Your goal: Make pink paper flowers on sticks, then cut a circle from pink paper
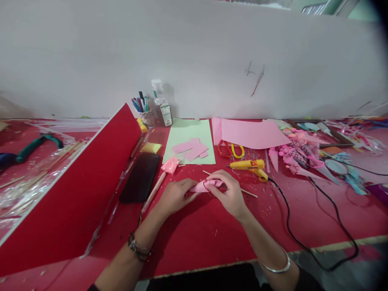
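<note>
Both my hands meet over the red tabletop (197, 238) on a small rolled pink paper piece (205, 185). My left hand (174, 196) pinches its left end with fingers closed. My right hand (228, 192) curls over its right end, fingers bent round it. A thin wooden stick (248, 192) lies under and beside my right hand. Just behind it lies a yellow glue gun (250, 165) with a black cable (303, 238).
A red divider board (75, 194) leans at the left, with a black phone (140, 178) beside it. Behind my hands lie a green sheet (188, 133) with pink cut pieces, a pink sheet (251, 133), scissors (230, 150), a pen cup (145, 115) and a bottle. Pink craft cones (297, 157) clutter the right.
</note>
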### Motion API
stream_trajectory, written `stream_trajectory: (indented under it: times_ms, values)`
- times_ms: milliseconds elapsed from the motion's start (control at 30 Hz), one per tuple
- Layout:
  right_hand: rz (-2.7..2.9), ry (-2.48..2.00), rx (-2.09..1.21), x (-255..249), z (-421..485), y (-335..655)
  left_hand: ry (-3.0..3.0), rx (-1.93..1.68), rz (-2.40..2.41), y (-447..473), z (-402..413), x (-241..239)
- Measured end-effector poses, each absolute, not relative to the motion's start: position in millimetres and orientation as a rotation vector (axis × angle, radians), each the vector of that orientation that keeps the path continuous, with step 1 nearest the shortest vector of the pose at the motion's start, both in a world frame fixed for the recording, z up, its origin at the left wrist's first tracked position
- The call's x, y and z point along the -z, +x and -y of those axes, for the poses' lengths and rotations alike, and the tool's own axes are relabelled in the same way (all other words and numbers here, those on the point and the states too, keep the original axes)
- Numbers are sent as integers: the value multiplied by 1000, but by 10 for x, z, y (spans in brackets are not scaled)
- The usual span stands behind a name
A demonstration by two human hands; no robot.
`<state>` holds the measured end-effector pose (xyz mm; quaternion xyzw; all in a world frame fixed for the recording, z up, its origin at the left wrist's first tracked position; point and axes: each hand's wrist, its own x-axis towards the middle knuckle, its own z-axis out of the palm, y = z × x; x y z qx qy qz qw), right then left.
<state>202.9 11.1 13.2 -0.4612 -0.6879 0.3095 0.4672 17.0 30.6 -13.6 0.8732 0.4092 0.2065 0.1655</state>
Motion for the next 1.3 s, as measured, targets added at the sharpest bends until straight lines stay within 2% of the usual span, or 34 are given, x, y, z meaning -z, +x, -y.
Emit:
stream_trajectory:
  times_ms: [733,1300]
  values:
    - [1760,-1021,-617,-112,-113,2043,2442,-563,-1170,160,-318,139]
    - [1846,-1019,-732,-114,-130,2063,2457,-519,-1028,180,-316,131]
